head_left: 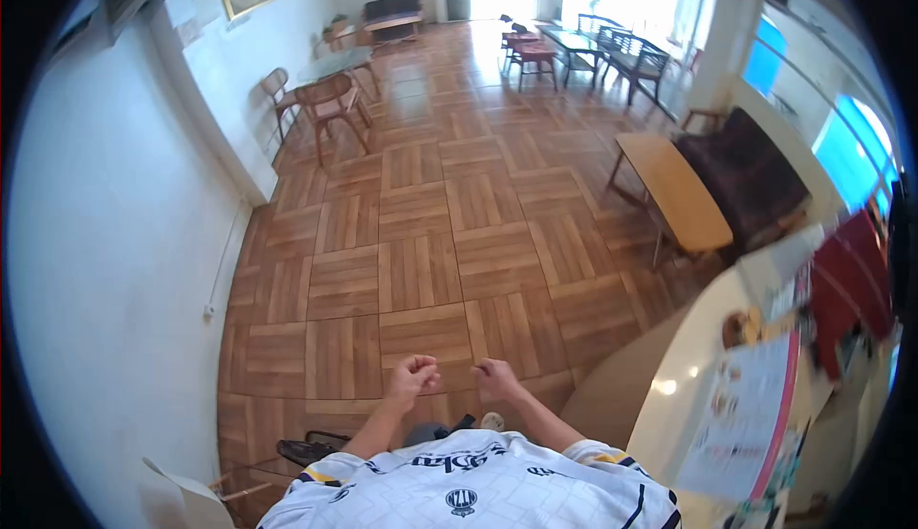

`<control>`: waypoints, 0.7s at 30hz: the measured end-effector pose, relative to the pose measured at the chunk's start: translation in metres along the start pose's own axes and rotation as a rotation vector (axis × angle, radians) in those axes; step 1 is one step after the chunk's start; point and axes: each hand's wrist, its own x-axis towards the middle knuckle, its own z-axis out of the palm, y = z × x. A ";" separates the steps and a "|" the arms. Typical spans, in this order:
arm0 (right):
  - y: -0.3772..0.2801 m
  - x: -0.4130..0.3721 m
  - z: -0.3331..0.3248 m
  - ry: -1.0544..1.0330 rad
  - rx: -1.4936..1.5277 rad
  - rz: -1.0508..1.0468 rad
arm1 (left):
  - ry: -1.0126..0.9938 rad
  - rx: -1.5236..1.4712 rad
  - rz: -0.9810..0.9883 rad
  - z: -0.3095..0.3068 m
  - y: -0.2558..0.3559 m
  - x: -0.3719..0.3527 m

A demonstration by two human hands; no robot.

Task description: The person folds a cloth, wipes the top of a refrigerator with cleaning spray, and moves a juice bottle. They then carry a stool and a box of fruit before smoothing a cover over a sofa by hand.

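Note:
My left hand [416, 376] is held out in front of my body, its fingers curled in towards the palm. A short way to its right is my right hand [494, 376], closed like a loose fist, with a gap between the two. No object sticks out of either one, and I cannot tell what the curled fingers hold, if anything. Both hands appear over the wood-patterned floor [411, 271]. Below them are my white printed shirt [459, 476] and a light shoe [491, 421].
A curved counter [669, 405] with a printed menu sheet [741, 414] stands close on my right. Beyond it are a wooden table [674, 190] and a dark sofa [746, 171]. A white wall [124, 242] runs along the left, with a wooden chair [330, 104] further ahead.

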 end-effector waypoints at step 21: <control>0.006 0.630 -0.225 0.398 0.284 0.196 | -0.134 0.196 0.248 -0.036 0.342 0.670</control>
